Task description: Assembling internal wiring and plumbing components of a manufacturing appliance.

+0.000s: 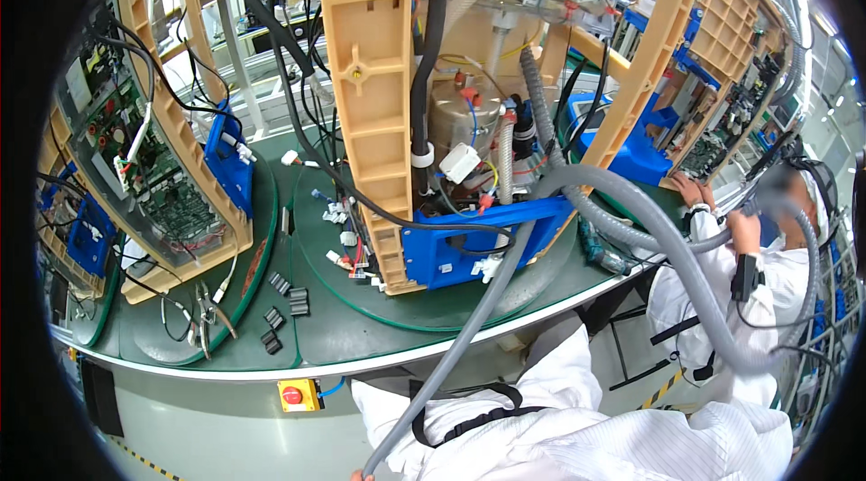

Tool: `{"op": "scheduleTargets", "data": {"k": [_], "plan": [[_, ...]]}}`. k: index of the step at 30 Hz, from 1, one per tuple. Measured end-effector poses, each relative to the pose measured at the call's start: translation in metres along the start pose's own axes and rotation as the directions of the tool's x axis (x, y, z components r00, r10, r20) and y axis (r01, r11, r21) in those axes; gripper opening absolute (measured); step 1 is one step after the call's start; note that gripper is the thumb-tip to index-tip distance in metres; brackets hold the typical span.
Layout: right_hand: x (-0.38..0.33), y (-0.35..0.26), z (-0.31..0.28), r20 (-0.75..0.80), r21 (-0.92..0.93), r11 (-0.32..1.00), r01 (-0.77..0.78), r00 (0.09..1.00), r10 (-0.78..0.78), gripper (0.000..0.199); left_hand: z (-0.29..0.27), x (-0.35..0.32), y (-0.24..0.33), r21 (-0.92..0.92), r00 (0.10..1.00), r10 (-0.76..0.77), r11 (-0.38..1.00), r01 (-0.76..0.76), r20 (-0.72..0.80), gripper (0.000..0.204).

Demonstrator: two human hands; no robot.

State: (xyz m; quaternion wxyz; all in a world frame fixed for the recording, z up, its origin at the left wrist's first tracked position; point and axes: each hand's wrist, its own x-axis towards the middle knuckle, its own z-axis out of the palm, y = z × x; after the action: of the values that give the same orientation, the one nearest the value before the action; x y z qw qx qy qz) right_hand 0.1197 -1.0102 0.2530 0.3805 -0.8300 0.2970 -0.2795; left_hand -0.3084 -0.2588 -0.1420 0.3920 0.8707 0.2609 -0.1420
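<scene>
At the lower edge only the fingers of my left hand [363, 476] show, closed round the lower end of a grey hose [451, 346]. From there the hose slants up and to the right, passing in front of the bench edge to the blue panel [483, 242] at the foot of a tan-framed unit [370, 120]. Inside this unit are a clear canister [465, 120], a white box [460, 162], ribbed tubes and coloured wires. A white sleeve [667, 436] spreads across the lower right; my right hand is out of view.
Pliers [207, 314] and several short black pieces [272, 317] lie on the green bench [361, 350]. A red stop button [291, 395] sits below its edge. A thick grey hose [695, 282] loops toward a co-worker [776, 273] at right, whose hand touches another tan-framed unit [722, 75].
</scene>
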Motion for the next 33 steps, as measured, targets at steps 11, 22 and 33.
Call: {"op": "scheduleTargets", "data": {"k": [11, 22, 33], "plan": [[-0.069, -0.002, 0.083, 0.352, 0.002, 0.967, -0.256, 0.905, 0.239, 0.018, 0.019, 0.048, -0.138, 0.080, 0.900, -0.354, 0.935, 0.345, 0.253, 0.045], [-0.213, 0.117, 0.042, 0.721, 0.425, 0.490, -0.761, 0.612, 0.324, 0.036, -0.061, 0.142, 0.309, -0.379, 0.753, 0.592, 0.792, -0.479, 0.286, 0.049], [-0.343, 0.179, 0.115, 0.824, 0.297, 0.484, -0.823, 0.477, 0.305, 0.055, 0.014, 0.138, 0.365, -0.465, 0.776, 0.481, 0.841, -0.277, 0.408, 0.022]]}}
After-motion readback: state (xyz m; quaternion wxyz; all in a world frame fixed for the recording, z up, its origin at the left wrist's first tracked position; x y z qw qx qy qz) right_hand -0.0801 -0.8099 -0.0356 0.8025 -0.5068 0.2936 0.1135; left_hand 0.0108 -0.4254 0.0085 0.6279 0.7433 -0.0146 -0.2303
